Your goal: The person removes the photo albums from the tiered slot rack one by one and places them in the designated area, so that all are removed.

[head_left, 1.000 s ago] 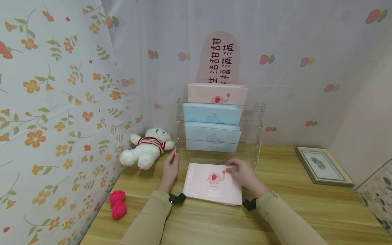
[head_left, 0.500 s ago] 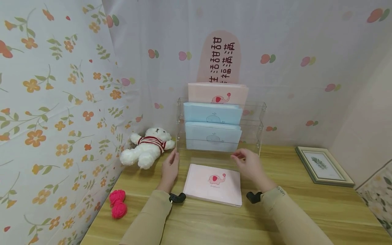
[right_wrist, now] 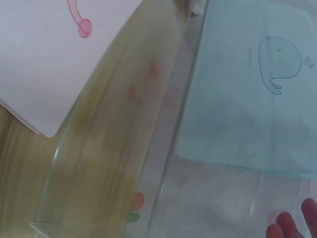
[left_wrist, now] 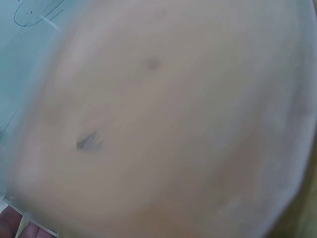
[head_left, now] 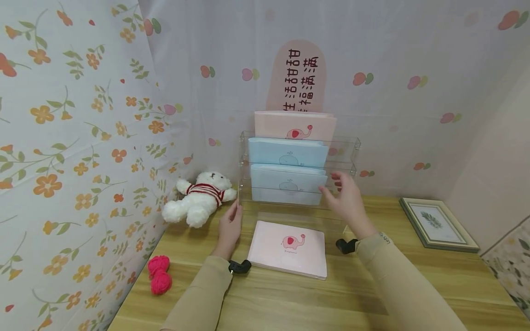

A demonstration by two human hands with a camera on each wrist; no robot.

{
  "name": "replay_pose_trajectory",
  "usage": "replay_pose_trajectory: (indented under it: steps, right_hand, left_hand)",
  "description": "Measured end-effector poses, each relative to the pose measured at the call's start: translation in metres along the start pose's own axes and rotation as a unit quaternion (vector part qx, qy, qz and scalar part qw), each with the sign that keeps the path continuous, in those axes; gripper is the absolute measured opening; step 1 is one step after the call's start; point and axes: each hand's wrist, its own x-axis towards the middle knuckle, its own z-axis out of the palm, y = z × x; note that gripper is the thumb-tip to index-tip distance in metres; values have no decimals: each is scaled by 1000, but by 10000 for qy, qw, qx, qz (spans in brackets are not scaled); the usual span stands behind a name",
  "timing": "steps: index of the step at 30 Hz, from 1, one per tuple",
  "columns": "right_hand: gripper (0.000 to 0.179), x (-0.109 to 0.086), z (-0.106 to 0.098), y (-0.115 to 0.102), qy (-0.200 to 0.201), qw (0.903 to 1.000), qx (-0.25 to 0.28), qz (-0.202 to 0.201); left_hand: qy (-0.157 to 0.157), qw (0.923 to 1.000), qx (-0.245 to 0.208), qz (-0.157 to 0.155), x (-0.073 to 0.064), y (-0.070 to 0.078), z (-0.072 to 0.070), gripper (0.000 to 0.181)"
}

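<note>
A clear acrylic rack [head_left: 348,168] stands at the back of the table with booklets in its tiers. My left hand [head_left: 229,230] grips its left side edge, and those fingertips [left_wrist: 30,231] show at a clear edge in the left wrist view. Raised by the rack's right side, my right hand [head_left: 347,198] holds nothing. Its thumb is close to the right corner of the lower light-blue whale booklet [head_left: 269,188]. Behind it sits another blue whale booklet [head_left: 269,151], with a pink elephant booklet [head_left: 271,124] in the rearmost tier. In front of the rack, a second pink elephant booklet [head_left: 269,250] lies flat.
A white teddy bear [head_left: 200,208] in a striped sweater lies left of the rack. Pink yarn [head_left: 160,280] is near the table's left edge. A picture frame [head_left: 436,225] lies at the far right, and a patterned curtain [head_left: 393,101] hangs behind.
My right hand has left the pink booklet on the table and risen beside the blue booklet, its fingers spreading. The left hand stays at the rack's edge.
</note>
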Motion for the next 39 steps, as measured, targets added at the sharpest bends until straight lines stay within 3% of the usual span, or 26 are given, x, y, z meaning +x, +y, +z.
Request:
replay_pose_trajectory:
  steps: [13,19,32,39]
  right_hand:
    - [69,25,12,-15,-697,9969,-105,339]
    - [60,33,19,-22,-713,9964,-138,430]
    - [42,38,23,-27,-572,9924,539,951]
    - [38,34,27,-25,-464,9934,577,880]
  left_hand:
    - [-84,9999,-50,-100,1,0,-2,50]
    - [-123,9998,-81,-129,1,0,-3,50]
    - [-123,9998,-132,-108,1,0,0,49]
    - [-108,9997,-18,-201,2,-2,-2,50]
